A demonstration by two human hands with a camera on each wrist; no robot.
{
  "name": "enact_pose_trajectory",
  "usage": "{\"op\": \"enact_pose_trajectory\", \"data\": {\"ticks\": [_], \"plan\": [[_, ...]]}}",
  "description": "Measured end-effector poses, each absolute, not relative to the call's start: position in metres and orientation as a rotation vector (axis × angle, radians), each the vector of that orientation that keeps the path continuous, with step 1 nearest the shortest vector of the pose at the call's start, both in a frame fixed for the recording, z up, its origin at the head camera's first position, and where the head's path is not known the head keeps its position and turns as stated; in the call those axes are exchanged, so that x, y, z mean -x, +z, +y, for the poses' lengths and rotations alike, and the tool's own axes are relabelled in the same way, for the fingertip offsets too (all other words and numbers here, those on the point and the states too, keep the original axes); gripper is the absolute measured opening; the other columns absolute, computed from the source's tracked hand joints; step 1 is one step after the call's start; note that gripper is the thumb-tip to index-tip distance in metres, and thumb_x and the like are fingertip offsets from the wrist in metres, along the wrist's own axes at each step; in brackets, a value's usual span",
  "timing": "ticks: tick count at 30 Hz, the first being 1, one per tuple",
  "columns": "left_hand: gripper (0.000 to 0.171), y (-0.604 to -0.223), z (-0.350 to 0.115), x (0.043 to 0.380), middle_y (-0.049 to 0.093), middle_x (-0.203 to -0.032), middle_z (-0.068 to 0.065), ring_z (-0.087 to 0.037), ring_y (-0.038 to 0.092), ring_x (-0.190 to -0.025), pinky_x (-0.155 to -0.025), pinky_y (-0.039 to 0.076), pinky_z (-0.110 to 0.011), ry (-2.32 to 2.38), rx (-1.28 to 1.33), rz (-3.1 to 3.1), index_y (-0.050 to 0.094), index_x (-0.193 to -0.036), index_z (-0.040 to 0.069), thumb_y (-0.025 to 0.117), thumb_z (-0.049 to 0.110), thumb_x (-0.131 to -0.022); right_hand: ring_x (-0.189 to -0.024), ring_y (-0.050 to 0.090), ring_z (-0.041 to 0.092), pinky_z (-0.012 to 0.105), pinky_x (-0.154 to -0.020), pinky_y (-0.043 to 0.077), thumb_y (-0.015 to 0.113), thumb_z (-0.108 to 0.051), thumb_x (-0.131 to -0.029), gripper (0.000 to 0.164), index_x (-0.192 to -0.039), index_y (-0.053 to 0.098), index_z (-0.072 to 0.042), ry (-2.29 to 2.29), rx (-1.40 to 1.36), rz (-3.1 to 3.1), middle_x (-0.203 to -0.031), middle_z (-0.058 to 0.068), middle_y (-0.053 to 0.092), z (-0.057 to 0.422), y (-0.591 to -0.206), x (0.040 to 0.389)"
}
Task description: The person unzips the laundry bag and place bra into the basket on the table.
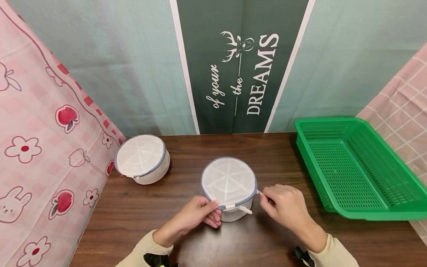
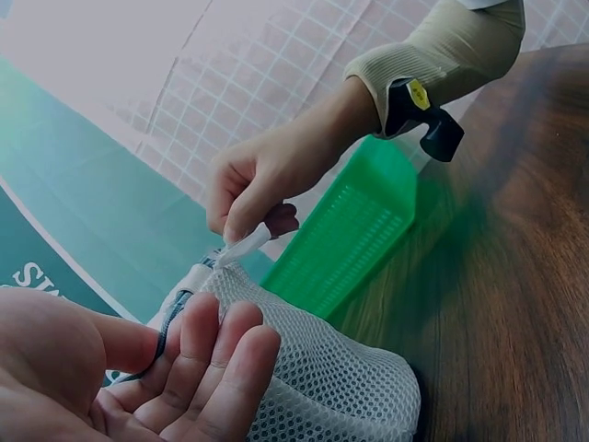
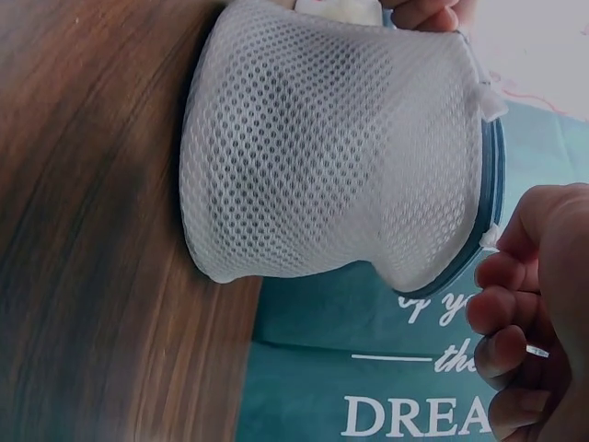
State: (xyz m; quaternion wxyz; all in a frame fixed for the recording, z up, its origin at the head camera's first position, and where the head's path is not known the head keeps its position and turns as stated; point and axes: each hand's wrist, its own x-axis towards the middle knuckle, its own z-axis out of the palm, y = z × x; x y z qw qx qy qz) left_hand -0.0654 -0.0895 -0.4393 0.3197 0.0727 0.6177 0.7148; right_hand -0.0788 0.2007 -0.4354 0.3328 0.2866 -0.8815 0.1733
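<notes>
A round white mesh laundry bag [image 1: 228,180] with a blue-grey zipper rim stands upright on the wooden table between both hands. My left hand [image 1: 200,213] pinches its rim at the front left, thumb on top and fingers beneath. At the right side of the rim, my right hand [image 1: 287,205] pinches the small white zipper pull [image 3: 490,237] between thumb and forefinger. A white fabric tab [image 1: 245,210] sticks out from the bag's front. The lid lies across the top, and the mesh side [image 3: 304,147] bows inward near the zipper in the right wrist view.
A second white mesh bag [image 1: 141,155] with the same zipper rim stands at the back left. A green plastic basket [image 1: 380,215] is at the right. Cloth backdrops [image 1: 240,122] border the wooden table [image 1: 133,215] at the back and both sides.
</notes>
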Motion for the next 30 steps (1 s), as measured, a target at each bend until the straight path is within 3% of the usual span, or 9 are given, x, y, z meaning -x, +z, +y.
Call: {"op": "enact_pose_trajectory", "data": {"ticks": [22,30], "plan": [[0.039,-0.438,-0.091,0.066,0.067,-0.072,-0.005,-0.012,0.069,-0.067,-0.067,0.061,-0.029,1.858,-0.204,1.628,0.056,-0.099,-0.029,0.050,0.009,-0.106,-0.043,0.038,0.013,0.029,-0.039,0.028,0.048,-0.026,-0.089,0.034,-0.056,0.043,-0.019,0.404,-0.608,-2.329,-0.052,-0.007,0.035,0.211,-0.444,0.098],[0.035,-0.438,-0.092,0.068,0.068,-0.073,-0.005,-0.013,0.070,-0.068,-0.069,0.062,-0.031,1.867,-0.194,1.639,0.060,-0.097,-0.023,0.049,0.009,-0.106,-0.044,0.039,0.013,0.029,-0.040,0.028,0.048,-0.025,-0.089,0.034,-0.057,0.043,-0.020,0.405,-0.613,-2.334,-0.052,-0.007,0.035,0.210,-0.443,0.098]]}}
